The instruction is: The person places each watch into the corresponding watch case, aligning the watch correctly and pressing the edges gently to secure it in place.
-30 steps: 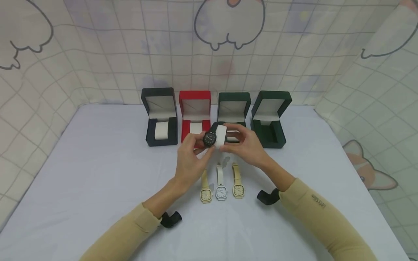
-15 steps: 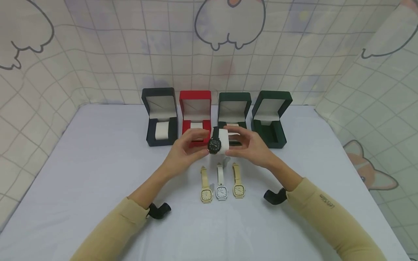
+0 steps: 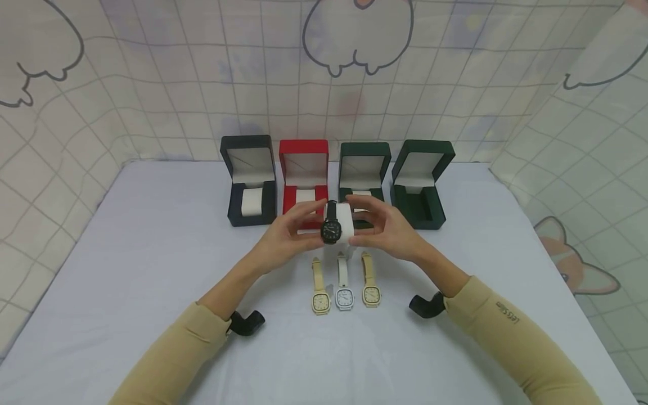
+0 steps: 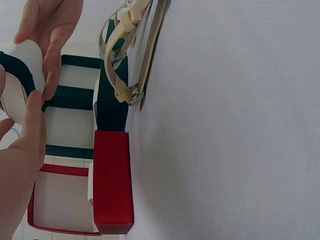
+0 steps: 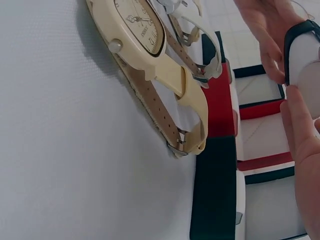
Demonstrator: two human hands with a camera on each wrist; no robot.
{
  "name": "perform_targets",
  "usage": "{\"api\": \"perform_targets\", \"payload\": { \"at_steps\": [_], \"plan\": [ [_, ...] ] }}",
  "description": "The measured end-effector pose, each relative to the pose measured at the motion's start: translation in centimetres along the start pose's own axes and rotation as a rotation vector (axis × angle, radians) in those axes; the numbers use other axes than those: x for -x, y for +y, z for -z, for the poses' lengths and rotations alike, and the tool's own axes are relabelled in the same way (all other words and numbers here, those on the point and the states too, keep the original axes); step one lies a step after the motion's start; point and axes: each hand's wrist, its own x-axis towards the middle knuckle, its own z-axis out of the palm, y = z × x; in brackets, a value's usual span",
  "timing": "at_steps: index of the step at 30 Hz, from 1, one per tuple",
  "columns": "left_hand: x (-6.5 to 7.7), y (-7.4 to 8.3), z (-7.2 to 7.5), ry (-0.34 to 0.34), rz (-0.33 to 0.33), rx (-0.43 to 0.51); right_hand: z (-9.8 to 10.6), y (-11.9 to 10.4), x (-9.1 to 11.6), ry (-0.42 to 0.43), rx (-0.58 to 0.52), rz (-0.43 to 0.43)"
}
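Over the table, both hands hold a white watch cushion (image 3: pixel 346 223) with a black wristwatch (image 3: pixel 331 230) strapped around its left part, dial toward me. My left hand (image 3: pixel 283 236) pinches the watch side between thumb and fingers; its fingertip meets the dark strap (image 4: pixel 17 70) in the left wrist view. On the other side, my right hand (image 3: pixel 388 232) grips the cushion's right end between thumb and fingers. Below them lie a yellow watch (image 3: pixel 320 302), a white watch (image 3: pixel 345 298) and another yellow watch (image 3: pixel 371 295), side by side.
Behind the hands stand open watch boxes: dark blue (image 3: pixel 235 211), red (image 3: pixel 289 197), and two green ones, a middle one (image 3: pixel 376 194) partly hidden by the right hand and one at the right (image 3: pixel 434 211). White cushions show in the left three. A patterned cloth (image 3: pixel 202 101) hangs behind.
The watch and cushion have come slightly toward me, and the tilted watch now stands straighter. My left hand has shifted left and changed its hold; my right hand moved slightly right.
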Motion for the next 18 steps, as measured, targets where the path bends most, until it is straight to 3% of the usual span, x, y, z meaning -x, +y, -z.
{"api": "perform_targets", "payload": {
  "at_steps": [18],
  "plan": [
    [0.29,0.6,0.04,0.029,0.103,0.003,-0.68,0.34,0.14,-0.004,0.02,-0.025]
  ]
}}
